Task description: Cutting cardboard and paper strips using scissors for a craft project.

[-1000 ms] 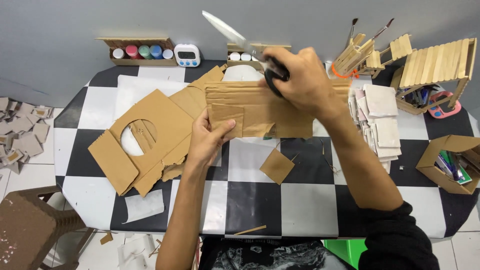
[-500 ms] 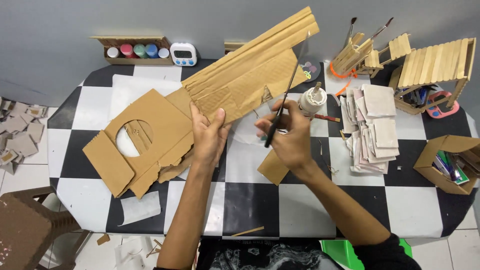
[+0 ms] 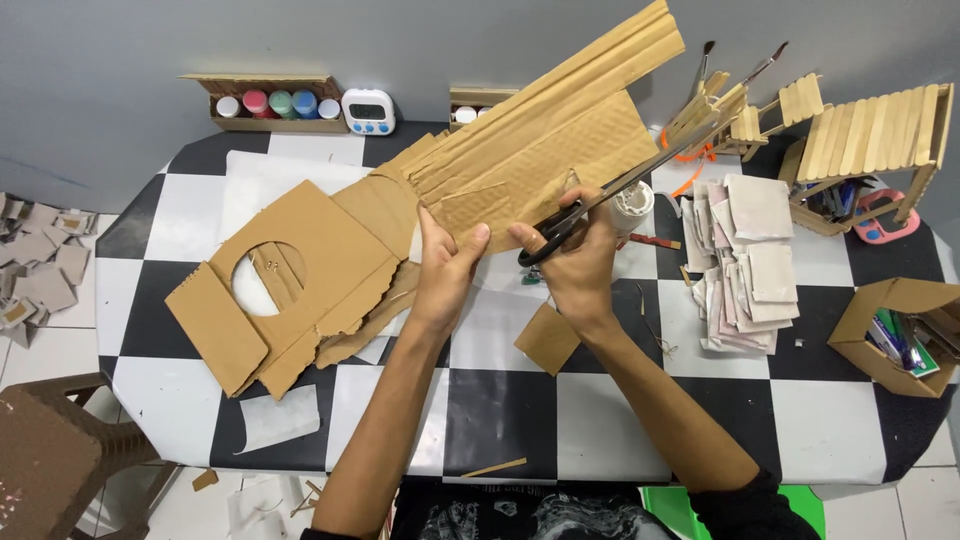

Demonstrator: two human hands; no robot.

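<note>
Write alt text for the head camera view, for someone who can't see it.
Seen from above, a person's left hand holds up a large piece of corrugated cardboard while the right hand works black-handled scissors at its lower edge. Below lies a black-and-white checkered table with a cardboard sheet with a round hole, a small cardboard square and stacked pale squares.

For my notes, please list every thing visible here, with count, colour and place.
table: one, black and white checks, centre
cardboard sheet: one, brown, lifted above the table
scissors: one, black handles, at the sheet's edge
cardboard with round hole: one, brown, table left
cardboard square: one, brown, table middle
paint pots: several, mixed colours, back left
timer: one, white, back
stick house: one, pale wood, back right
left hand: holds the sheet
right hand: holds the scissors
</note>
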